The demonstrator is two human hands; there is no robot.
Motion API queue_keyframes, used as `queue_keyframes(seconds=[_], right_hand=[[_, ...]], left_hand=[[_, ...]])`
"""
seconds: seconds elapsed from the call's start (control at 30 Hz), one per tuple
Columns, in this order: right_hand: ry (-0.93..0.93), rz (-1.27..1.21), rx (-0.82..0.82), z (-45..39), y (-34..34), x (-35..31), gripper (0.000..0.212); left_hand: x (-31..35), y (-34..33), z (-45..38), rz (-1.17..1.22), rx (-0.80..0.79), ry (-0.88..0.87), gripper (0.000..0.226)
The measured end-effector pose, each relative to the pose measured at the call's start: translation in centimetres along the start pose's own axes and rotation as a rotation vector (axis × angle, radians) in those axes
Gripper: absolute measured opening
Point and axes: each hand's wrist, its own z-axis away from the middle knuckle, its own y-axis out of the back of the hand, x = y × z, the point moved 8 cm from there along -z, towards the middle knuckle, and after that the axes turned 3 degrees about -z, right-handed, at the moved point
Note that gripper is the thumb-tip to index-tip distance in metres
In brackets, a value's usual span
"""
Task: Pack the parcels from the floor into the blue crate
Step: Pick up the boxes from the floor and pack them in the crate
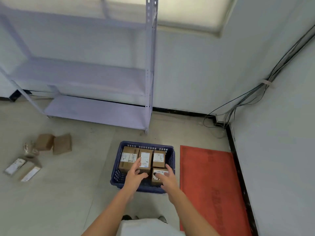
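The blue crate (117, 176) stands on the floor in front of me with several brown cardboard parcels (128, 159) packed inside, white labels facing up. My left hand (135, 175) hovers open over the crate's middle, fingers spread near the centre parcel (145, 159). My right hand (167, 178) is open over the near-right parcel (157, 173), holding nothing. More parcels lie on the floor at the left: two plain brown boxes (62, 143), a clear-wrapped packet (30, 149) and two labelled boxes (23, 168).
A pale metal shelving rack (95, 109) stands behind the crate against the wall. A red mat (209, 184) lies right of the crate. Cables (238, 103) run down the right corner. Bare floor separates the crate from the loose parcels.
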Motion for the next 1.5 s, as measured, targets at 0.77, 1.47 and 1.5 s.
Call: queue_keyframes(seconds=[0.77, 1.47, 1.5], right_hand=[[0.104, 0.236, -0.221, 2.9, -45.6, 3.5, 0.085], [-0.028, 0.278, -0.175, -8.7, -77.4, -0.9, 0.086], [-0.032, 0.274, -0.157, -9.2, -78.9, -0.7, 0.086]], left_hand=[[-10.1, 47.0, 4.5, 0.195, 0.226, 0.051, 0.069], [-8.9, 78.7, -11.6, 0.112, 0.116, 0.133, 0.068], [-9.6, 80.4, -12.6, 0.110, 0.106, 0.149, 0.068]])
